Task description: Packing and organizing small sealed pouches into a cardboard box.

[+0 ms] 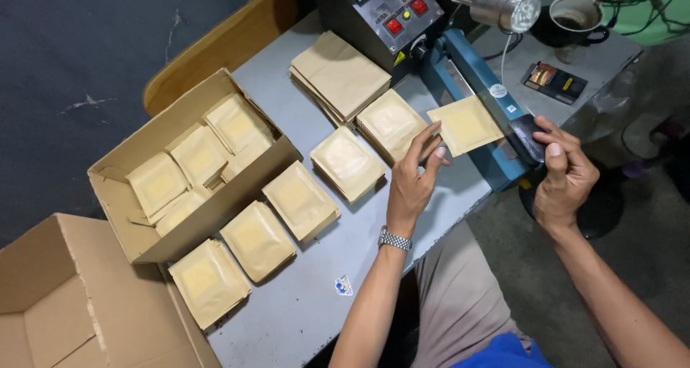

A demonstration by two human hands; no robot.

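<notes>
Carefully, left hand [415, 172] pinching the flat tan paper pouch [466, 126] keeps its edge square under the blue heat sealer's bar [471, 88], just beyond its fingertips, while right hand [564, 170] clasps the black handle [528, 136] and should press evenly.

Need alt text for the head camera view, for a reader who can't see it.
A seated person's left hand holds a flat tan pouch across a blue heat sealer while the right hand presses its black handle. Stacks of similar pouches lie on the grey table, and more fill an open cardboard box at the left.
</notes>
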